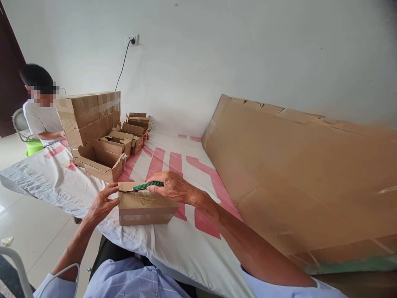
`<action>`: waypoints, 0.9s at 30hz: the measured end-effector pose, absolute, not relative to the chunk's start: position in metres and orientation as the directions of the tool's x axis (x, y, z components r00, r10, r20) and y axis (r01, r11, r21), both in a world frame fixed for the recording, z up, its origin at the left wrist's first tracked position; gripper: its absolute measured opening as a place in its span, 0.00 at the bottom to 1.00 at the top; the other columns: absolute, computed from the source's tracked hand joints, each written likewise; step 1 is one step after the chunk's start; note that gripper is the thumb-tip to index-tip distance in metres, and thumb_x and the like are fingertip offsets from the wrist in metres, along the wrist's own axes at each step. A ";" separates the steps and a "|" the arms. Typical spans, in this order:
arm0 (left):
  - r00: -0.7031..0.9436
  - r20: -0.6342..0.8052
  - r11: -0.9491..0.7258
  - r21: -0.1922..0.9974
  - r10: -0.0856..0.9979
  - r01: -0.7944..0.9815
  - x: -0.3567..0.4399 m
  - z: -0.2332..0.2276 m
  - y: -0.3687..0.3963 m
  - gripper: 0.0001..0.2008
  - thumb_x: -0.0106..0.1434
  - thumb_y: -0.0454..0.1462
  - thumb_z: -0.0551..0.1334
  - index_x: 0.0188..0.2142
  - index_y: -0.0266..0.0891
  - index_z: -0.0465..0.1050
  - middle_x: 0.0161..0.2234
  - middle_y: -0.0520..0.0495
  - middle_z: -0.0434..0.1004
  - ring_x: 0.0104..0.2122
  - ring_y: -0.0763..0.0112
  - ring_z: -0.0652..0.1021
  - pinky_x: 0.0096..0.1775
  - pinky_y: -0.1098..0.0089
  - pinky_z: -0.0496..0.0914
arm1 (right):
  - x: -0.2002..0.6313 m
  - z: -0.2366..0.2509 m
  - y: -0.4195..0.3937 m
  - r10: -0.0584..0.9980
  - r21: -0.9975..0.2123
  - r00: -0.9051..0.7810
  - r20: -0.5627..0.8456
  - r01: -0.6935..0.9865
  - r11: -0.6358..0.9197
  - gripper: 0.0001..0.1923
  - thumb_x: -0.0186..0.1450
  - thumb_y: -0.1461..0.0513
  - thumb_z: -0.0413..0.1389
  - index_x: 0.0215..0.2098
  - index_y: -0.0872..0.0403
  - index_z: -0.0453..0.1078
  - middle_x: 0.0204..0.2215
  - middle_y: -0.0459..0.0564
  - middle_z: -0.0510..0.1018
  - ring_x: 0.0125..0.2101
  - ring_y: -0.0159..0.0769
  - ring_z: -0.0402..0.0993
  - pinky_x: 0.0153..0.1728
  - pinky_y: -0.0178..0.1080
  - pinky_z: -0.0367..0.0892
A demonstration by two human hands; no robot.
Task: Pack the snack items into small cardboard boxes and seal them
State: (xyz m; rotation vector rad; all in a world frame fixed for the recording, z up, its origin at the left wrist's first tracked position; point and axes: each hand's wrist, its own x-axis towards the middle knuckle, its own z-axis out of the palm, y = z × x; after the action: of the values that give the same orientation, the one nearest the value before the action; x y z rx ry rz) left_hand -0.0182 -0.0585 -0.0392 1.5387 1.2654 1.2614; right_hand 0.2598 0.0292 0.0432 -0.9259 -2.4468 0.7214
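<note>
A taped cardboard box (149, 207) lies in front of me near the table's front edge. My right hand (170, 186) is closed around a green-handled utility knife (148, 185). Its blade points left and meets the seam on top of the box, near the left end. At that left end my left hand (104, 203) grips the box, fingers at the upper edge and thumb lower down. The undersides of the left fingers are partly hidden. Just beyond stands an open cardboard box (102, 161) with raised flaps.
More open boxes (133, 134) stand in a row toward the wall, beside stacked sealed boxes (87, 111). A large cardboard sheet (297, 174) leans along the right. A white and pink cloth (201, 198) covers the table. Another person (45, 120) sits at the far left.
</note>
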 end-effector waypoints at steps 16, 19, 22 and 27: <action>-0.029 0.194 -0.184 0.962 0.981 0.203 -0.019 -0.047 -0.046 0.20 0.55 0.38 0.70 0.49 0.46 0.88 0.67 0.39 0.72 0.71 0.42 0.66 0.59 0.54 0.74 | 0.238 0.092 0.031 0.654 -0.390 -0.751 0.089 0.578 0.717 0.14 0.67 0.58 0.59 0.23 0.49 0.78 0.20 0.44 0.73 0.22 0.32 0.60 0.30 0.41 0.50; -0.029 0.184 -0.174 0.961 0.982 0.214 -0.020 -0.048 -0.044 0.19 0.55 0.39 0.70 0.47 0.45 0.88 0.67 0.39 0.71 0.71 0.41 0.66 0.57 0.54 0.76 | 0.240 0.093 0.030 0.686 -0.339 -0.727 0.034 0.637 0.692 0.15 0.67 0.59 0.59 0.22 0.50 0.76 0.19 0.44 0.72 0.22 0.32 0.59 0.30 0.41 0.48; -0.011 0.195 -0.188 0.955 0.981 0.230 -0.020 -0.047 -0.044 0.17 0.55 0.37 0.68 0.45 0.44 0.88 0.68 0.40 0.73 0.71 0.41 0.67 0.64 0.50 0.70 | 0.237 0.092 0.025 0.664 -0.218 -0.743 0.085 0.636 0.740 0.16 0.68 0.60 0.60 0.22 0.51 0.73 0.23 0.46 0.74 0.25 0.33 0.61 0.30 0.41 0.47; 0.007 0.211 -0.206 0.947 0.978 0.247 -0.019 -0.048 -0.044 0.16 0.57 0.37 0.67 0.44 0.43 0.88 0.71 0.39 0.69 0.74 0.42 0.63 0.73 0.48 0.56 | 0.241 0.088 0.024 0.665 -0.260 -0.721 0.194 0.616 0.744 0.17 0.66 0.62 0.63 0.19 0.52 0.71 0.19 0.44 0.72 0.22 0.31 0.58 0.29 0.41 0.46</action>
State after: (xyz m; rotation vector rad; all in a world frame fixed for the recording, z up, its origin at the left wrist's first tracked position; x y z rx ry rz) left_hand -0.0191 -0.0443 -0.0482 1.5452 1.2997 1.2521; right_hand 0.2406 0.0237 0.0878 -1.0023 -2.6706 0.2562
